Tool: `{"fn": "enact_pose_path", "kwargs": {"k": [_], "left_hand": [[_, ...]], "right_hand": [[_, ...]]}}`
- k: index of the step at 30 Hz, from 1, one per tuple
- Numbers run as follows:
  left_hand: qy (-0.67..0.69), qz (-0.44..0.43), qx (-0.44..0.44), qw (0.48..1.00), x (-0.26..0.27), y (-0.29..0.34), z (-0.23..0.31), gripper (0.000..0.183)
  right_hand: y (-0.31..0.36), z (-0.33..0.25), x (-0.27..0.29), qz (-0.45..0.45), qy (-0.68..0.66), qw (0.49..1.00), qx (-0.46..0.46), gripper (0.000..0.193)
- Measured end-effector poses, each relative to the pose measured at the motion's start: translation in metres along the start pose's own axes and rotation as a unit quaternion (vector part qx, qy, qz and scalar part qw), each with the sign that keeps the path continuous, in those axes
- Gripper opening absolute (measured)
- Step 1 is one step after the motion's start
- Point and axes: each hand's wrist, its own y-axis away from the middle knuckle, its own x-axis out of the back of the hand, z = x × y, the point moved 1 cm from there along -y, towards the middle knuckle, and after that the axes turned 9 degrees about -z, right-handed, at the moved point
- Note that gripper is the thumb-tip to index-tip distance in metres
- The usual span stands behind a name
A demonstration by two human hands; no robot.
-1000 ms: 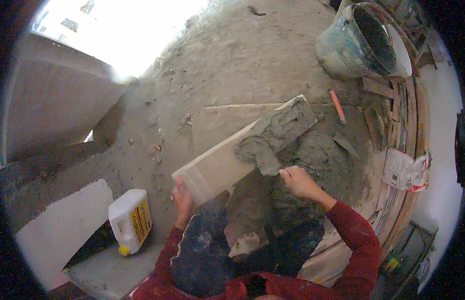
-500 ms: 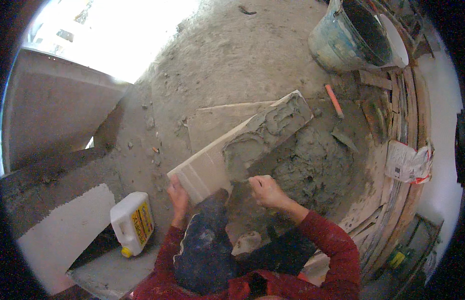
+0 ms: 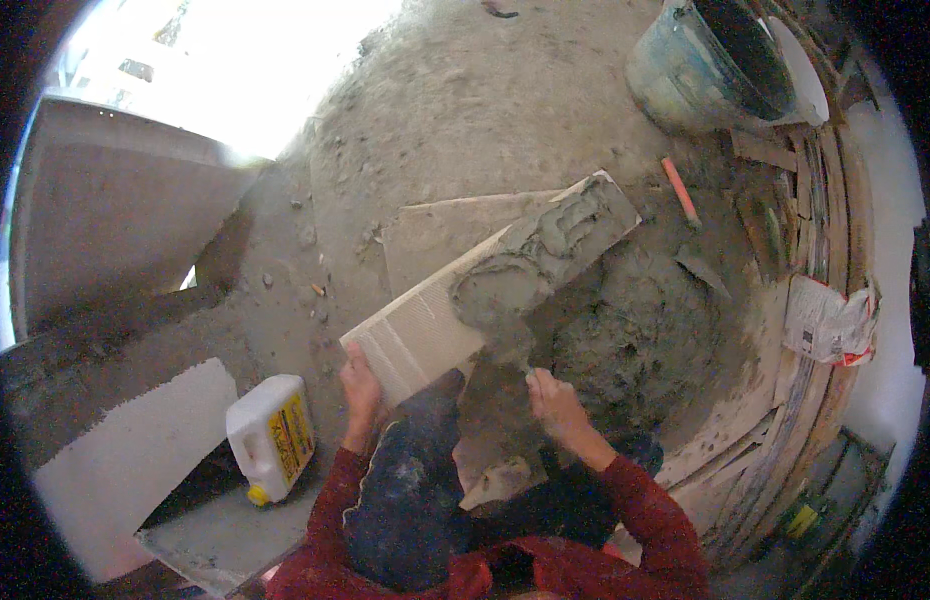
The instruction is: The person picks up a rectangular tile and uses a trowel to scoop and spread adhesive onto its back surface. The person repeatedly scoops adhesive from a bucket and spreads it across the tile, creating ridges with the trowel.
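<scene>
My left hand [image 3: 361, 388] is closed on the lower left end of a long, pale tile strip [image 3: 417, 335] with a ribbed face up. Grey mortar [image 3: 575, 228] lies thick and uneven over the strip's far half. My right hand [image 3: 562, 412] is closed on the handle of a trowel [image 3: 513, 346], its mortar-smeared blade at the near edge of the strip. Fingers hide most of the handle. Just right of the strip spreads a large heap of wet mortar [image 3: 630, 335]. My knee is close under the strip's near end.
A big dirty bucket [image 3: 685, 75] stands far right. Near the heap lie an orange-red stick [image 3: 678, 188] and a grey flat blade [image 3: 703, 270]. A crumpled bag [image 3: 828, 320] rests on stacked boards [image 3: 785, 400]. A white jug [image 3: 270, 440] with yellow cap stands left.
My right hand has moved right and slightly nearer me, drawing the trowel back toward the strip's near edge. My left hand keeps its hold. The whole view has shifted slightly.
</scene>
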Motion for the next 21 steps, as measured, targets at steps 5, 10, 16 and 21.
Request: {"fn": "enact_pose_path", "kwargs": {"k": [5,10,16,21], "left_hand": [[0.009,0.028,0.042,0.999,0.000,-0.001,0.010,0.068],[0.010,0.025,0.065,0.998,-0.004,-0.002,0.026,0.067],[0.036,0.014,0.037,0.999,0.004,-0.011,0.021,0.063],[0.047,-0.020,0.029,0.998,0.006,-0.005,0.028,0.061]], "right_hand": [[0.037,0.005,0.007,-0.088,0.003,0.996,-0.008,0.016],[0.066,0.012,0.038,0.039,-0.038,0.998,-0.032,0.024],[-0.019,0.018,0.076,0.074,-0.139,0.987,-0.044,0.029],[-0.007,0.035,0.054,0.026,-0.109,0.992,-0.061,0.030]]}}
